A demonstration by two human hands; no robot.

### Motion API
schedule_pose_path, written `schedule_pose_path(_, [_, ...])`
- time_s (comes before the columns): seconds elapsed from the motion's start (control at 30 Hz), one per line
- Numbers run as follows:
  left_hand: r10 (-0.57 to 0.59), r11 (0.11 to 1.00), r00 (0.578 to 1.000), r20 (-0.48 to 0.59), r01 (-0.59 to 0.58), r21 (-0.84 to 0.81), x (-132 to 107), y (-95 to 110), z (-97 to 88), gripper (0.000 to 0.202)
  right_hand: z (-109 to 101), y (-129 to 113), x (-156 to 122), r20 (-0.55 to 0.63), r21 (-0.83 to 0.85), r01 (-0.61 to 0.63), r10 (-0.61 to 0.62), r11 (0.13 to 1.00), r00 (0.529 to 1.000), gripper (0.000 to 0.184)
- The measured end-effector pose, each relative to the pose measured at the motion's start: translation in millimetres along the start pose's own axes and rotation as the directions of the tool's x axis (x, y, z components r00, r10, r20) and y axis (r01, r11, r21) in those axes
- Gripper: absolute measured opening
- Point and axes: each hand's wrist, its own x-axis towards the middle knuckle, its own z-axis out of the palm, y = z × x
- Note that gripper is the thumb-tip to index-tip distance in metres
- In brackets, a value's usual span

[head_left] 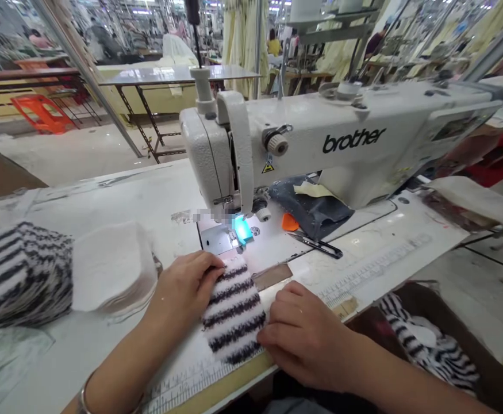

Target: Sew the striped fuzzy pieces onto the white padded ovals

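Note:
A black-and-white striped fabric piece (pixel 236 310) lies on the white sewing table, just in front of the needle area of a white sewing machine (pixel 294 126). My left hand (pixel 191 282) pinches its upper left edge between thumb and fingers. At the lower right edge, my right hand (pixel 296 328) grips the same piece, fingers curled. Beyond the fabric, a lit blue part (pixel 243 229) sits by the presser foot. Left of my left hand is a stack of white pieces (pixel 108 264), with a pile of striped pieces (pixel 22 276) farther left.
Thread snips (pixel 320 246) and an orange piece (pixel 290 222) lie right of the needle, beside dark cloth (pixel 311 204). A ruler strip (pixel 191 382) runs along the front edge. Below right, a brown bin (pixel 445 310) holds striped pieces. An orange stool (pixel 42 113) stands behind.

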Motion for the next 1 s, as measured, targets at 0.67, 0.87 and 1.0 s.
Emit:
schedule_pose_path(0.67, [-0.035,0.999,0.999,-0.004,0.035,0.035,-2.6,-8.0,3.3,0.018,0.0,4.3,-1.8,-0.034,-0.101,-0.031,0.028,0.994,0.999,0.013])
schedule_pose_path(0.87, [-0.056,0.997,0.998,-0.009,0.057,0.051,-3.4,-4.1,3.6,0.017,-1.1,4.2,-4.7,-0.089,-0.060,-0.040,0.035,0.997,0.995,0.011])
schedule_pose_path(1.0, [-0.028,0.998,0.999,-0.028,0.030,0.050,-2.8,-7.3,4.7,0.016,-1.0,3.7,-3.7,-0.065,-0.053,-0.033,0.030,0.998,0.997,0.014])
